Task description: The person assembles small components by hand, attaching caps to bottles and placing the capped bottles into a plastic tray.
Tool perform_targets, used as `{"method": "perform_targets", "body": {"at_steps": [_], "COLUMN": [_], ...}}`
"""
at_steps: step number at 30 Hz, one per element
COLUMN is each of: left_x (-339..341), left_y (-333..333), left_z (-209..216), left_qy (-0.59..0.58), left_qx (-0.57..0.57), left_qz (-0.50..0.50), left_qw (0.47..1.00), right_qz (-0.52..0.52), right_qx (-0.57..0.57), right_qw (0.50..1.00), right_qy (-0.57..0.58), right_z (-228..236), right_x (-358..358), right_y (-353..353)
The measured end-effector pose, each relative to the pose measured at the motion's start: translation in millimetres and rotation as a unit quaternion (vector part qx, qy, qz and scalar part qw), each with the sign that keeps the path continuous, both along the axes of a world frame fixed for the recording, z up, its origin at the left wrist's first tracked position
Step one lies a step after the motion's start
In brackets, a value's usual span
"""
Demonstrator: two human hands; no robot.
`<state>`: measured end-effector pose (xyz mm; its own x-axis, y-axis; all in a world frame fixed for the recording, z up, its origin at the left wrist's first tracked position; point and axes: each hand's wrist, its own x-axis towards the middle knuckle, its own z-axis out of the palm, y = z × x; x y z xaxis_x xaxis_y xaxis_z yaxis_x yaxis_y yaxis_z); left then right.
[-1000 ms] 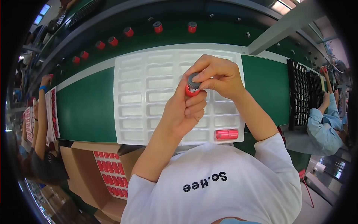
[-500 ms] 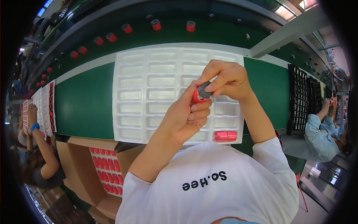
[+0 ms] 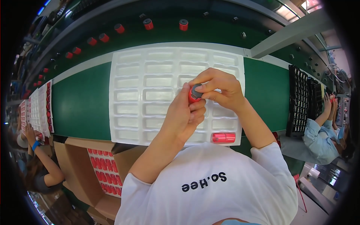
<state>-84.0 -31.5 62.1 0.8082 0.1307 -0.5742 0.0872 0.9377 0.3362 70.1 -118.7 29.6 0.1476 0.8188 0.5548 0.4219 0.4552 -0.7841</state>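
Observation:
Over the white tray (image 3: 125, 138) with rows of oblong pockets, my left hand (image 3: 183, 114) grips a small red cylinder (image 3: 190, 99) with its fingers wrapped round it. My right hand (image 3: 222, 89) pinches the dark grey cap (image 3: 197, 91) on top of that cylinder between thumb and fingers. The cap sits on the cylinder's end; whether it is fully seated I cannot tell. A glossy red cylindrical piece (image 3: 224, 137) lies on its side in the tray's near right pocket.
Beyond the tray, grey-topped red cylinders (image 3: 183, 25) and small metal parts (image 3: 243, 35) stand on a green conveyor. An open cardboard box (image 3: 80, 168) holding red pieces is at near left. Black trays (image 3: 297, 101) are at right. Other people work on both sides.
The cylinders and small parts on the conveyor have shifted left. My hands have moved slightly left, and my right hand has dropped a little, still on the cap.

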Motion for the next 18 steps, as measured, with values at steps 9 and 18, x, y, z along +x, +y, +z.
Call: {"method": "perform_targets", "body": {"at_steps": [9, 18], "left_x": [-1.1, -0.9], "left_y": [1.6, -4.8], "left_z": [-10.4, 21.8], "left_qy": [0.019, -0.067], "left_qx": [-0.036, -0.016], "left_qz": [-0.022, -0.177], "left_qw": [0.999, 0.982], "right_qz": [0.016, 0.068], "right_qx": [-0.030, -0.102], "right_qw": [0.993, 0.971], "right_qy": [-0.109, 0.206], "right_z": [2.6, -25.7], "right_x": [9.8, 5.5], "right_y": [2.4, -6.2]}}
